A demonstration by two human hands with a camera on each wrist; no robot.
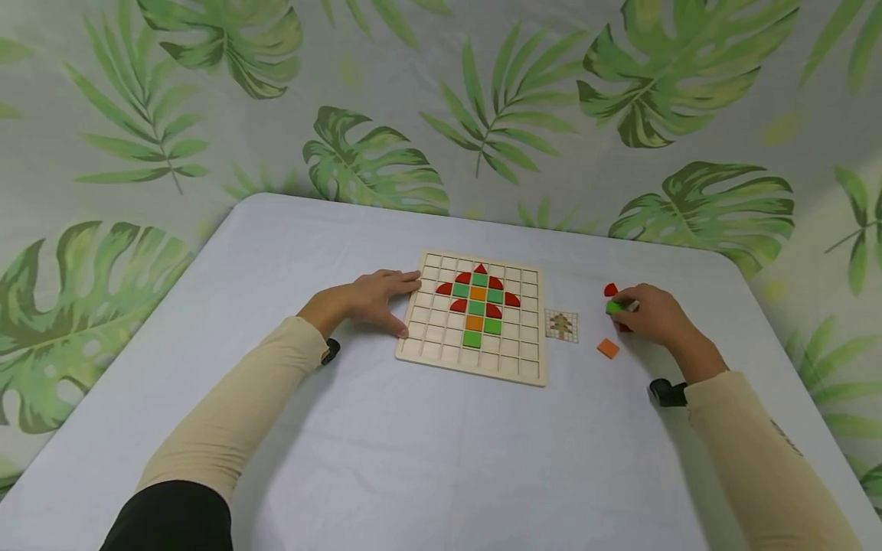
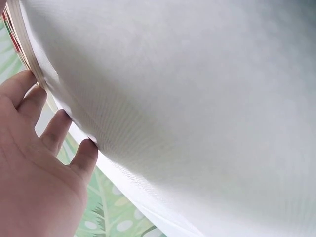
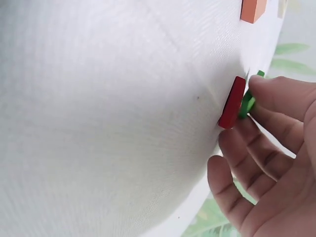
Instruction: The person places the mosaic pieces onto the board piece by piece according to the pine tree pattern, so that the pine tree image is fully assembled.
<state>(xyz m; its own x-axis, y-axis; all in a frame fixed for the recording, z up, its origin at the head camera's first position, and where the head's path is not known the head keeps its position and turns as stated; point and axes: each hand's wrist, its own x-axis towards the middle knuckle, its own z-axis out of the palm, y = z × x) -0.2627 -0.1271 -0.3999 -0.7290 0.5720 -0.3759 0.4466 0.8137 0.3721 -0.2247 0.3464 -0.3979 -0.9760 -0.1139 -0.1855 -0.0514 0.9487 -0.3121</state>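
A wooden grid board (image 1: 513,361) lies on the table, bearing red, green and orange tiles in a tree-like pattern. My left hand (image 1: 375,298) touches the board's left edge, its fingers spread and extended; the left wrist view has these fingers (image 2: 55,131) by the board's side. To the right of the board, my right hand (image 1: 653,312) pinches a green tile (image 1: 613,307) between thumb and fingers. In the right wrist view a red piece (image 3: 232,102) sits close beside the green tile (image 3: 248,104), partly in front of it.
Beside the board's right edge lies a small pattern card (image 1: 561,325) with a tree picture. An orange square tile (image 1: 609,348) lies nearer to me, and another red piece (image 1: 610,289) lies beyond the right hand. Leaf-patterned cloth (image 1: 372,164) borders the white-covered table (image 1: 441,459).
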